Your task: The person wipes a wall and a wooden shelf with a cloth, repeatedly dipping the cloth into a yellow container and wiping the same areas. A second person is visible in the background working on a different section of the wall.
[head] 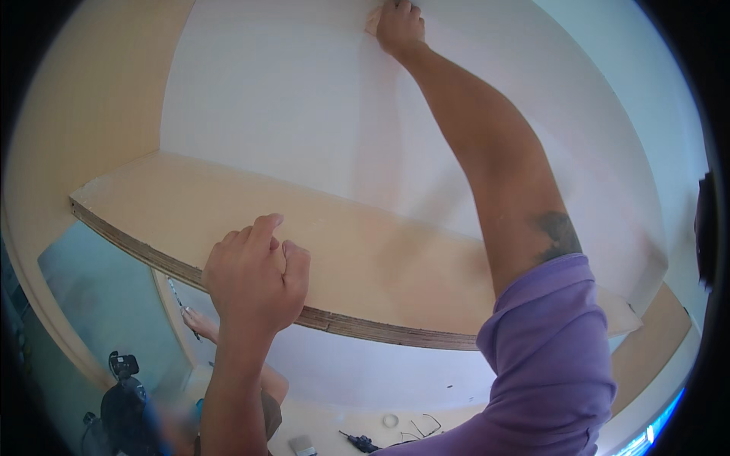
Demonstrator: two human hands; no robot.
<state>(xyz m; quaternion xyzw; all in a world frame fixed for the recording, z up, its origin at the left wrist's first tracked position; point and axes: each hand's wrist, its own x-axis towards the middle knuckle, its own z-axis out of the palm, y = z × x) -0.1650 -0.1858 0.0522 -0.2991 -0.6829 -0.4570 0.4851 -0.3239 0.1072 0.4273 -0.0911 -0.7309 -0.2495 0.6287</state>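
My right hand (pixel 401 27) is raised at the top of the view, pressing a pale flat piece (pixel 373 21), perhaps sandpaper, against the white wall panel (pixel 256 102). Part of that piece is hidden by the fingers. My left hand (pixel 256 273) rests at the front edge of a plywood shelf (pixel 393 273), its fingers bent over the top face and nothing seen in them. The purple sleeve of my right arm crosses the shelf's right part.
Below the shelf, another person's hand (pixel 199 324) holds a thin tool (pixel 175 292). Their dark headgear (pixel 126 404) is at lower left. On a lower surface lie a flat brush (pixel 302 444), a ring (pixel 390 420), a dark tool (pixel 360 441) and wire-like glasses (pixel 426 427).
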